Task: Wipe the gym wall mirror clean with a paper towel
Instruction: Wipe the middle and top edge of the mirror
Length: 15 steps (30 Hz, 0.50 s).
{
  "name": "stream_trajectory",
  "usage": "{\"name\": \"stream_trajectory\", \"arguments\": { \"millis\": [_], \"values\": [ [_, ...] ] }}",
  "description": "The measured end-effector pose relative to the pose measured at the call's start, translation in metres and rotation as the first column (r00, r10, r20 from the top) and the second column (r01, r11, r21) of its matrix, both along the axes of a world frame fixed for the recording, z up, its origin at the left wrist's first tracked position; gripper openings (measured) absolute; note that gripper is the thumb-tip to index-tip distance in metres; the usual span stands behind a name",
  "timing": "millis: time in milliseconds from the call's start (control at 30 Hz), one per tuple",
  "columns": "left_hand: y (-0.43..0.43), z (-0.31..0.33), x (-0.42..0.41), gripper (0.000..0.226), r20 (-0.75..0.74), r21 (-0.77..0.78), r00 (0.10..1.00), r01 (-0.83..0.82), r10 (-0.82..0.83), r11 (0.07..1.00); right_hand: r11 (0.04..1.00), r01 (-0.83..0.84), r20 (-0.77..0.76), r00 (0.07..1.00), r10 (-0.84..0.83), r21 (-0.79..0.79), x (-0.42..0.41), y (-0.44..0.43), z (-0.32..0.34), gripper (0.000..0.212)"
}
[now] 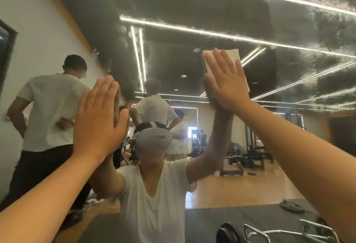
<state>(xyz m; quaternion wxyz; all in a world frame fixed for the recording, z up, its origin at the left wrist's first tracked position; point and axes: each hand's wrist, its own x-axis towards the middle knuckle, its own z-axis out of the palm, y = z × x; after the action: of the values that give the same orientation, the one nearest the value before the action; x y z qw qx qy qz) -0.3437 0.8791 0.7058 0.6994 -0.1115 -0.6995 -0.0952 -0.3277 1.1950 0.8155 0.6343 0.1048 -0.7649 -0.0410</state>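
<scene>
Glass mirror [192,2]: streaky, hazy film above the grip. Left hand [100,115], down-left of it, flat, fingers straight and together. Right hand [225,83] flat, fingers slightly spread, pins folded white rectangular paper towel [235,56] to the glass; towel's edge shows past the fingertips.

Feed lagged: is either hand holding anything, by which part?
Nothing gripped. Right hand presses the paper towel flat on the mirror, fingers spread across its face; left hand holds nothing.
</scene>
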Motion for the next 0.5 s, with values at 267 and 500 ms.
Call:
{"name": "stream_trajectory", "arguments": {
  "millis": [267,500],
  "values": [
    [-0.001,0.000,-0.002,0.070,-0.015,-0.001,1.000,0.011,-0.011,1.000,0.996,0.007,-0.030,1.000,-0.009,-0.086,-0.005,-0.013,0.056,0.057],
    [-0.001,-0.001,-0.003,0.069,-0.024,-0.008,1.000,0.001,-0.001,1.000,0.997,-0.029,-0.039,0.999,0.026,-0.065,-0.003,-0.030,0.001,0.077]
  ]
}}
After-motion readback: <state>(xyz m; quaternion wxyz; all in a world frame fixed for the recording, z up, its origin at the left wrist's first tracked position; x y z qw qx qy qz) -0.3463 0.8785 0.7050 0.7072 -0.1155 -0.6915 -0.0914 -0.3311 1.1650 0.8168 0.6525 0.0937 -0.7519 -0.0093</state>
